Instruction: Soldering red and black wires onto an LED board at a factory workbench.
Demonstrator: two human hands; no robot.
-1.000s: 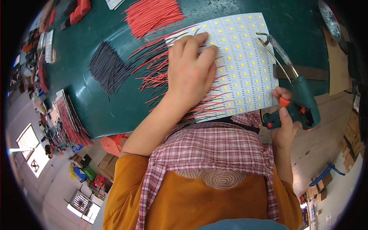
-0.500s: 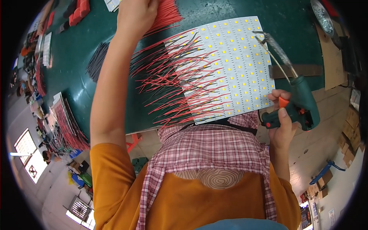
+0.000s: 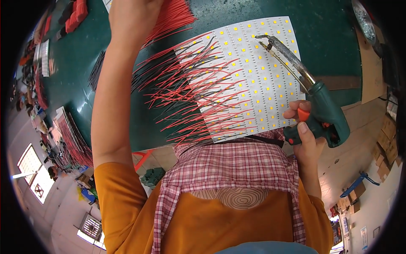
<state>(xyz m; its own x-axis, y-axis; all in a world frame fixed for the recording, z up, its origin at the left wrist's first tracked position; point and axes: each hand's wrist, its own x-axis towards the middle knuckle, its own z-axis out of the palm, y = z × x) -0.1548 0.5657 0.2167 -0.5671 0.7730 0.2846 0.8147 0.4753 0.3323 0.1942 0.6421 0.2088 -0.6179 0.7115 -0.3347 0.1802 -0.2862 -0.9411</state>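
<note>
My right hand [image 3: 308, 139] is wrapped round the handle of a green soldering gun [image 3: 331, 108] with an orange-red trigger. Its metal tip points up and left over the white LED board [image 3: 275, 86], which carries rows of yellow chips; whether it touches cannot be told. Red and black wires [image 3: 198, 91] fan across the board's left part and hang past its left edge. At the top edge, my left hand [image 3: 135, 19] is beside a bundle of loose red wires [image 3: 175, 19]. Its fingers are mostly cut off by the picture edge.
Black wires [image 3: 96, 72] lie left of my left forearm on the green table [image 3: 122, 114]. Further left stands a stack of wired boards [image 3: 69, 129]. Red wire bundles [image 3: 77, 16] lie at the top left. At the far right are a clear dish [image 3: 363, 21] and cardboard [image 3: 372, 63].
The soldering gun's tip has swung left, further over the board. My left hand has shifted up and left along the red wires, and the whole view has moved slightly.
</note>
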